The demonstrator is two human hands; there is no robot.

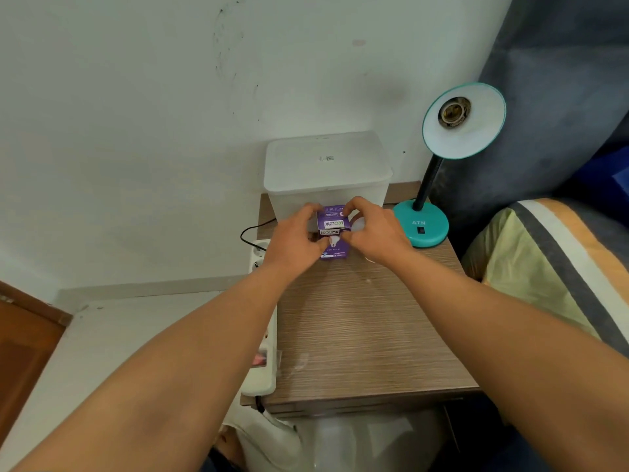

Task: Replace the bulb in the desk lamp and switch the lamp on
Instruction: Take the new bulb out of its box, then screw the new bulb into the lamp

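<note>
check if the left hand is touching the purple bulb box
Touching. The head view shows the left hand wrapped against the left side of the purple cardboard bulb box, with no gap; the right hand pinches its top flap.

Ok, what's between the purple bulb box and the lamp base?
In the head view, only the right hand, which grips the purple bulb box, and a bare strip of tabletop before the lamp base.
</note>
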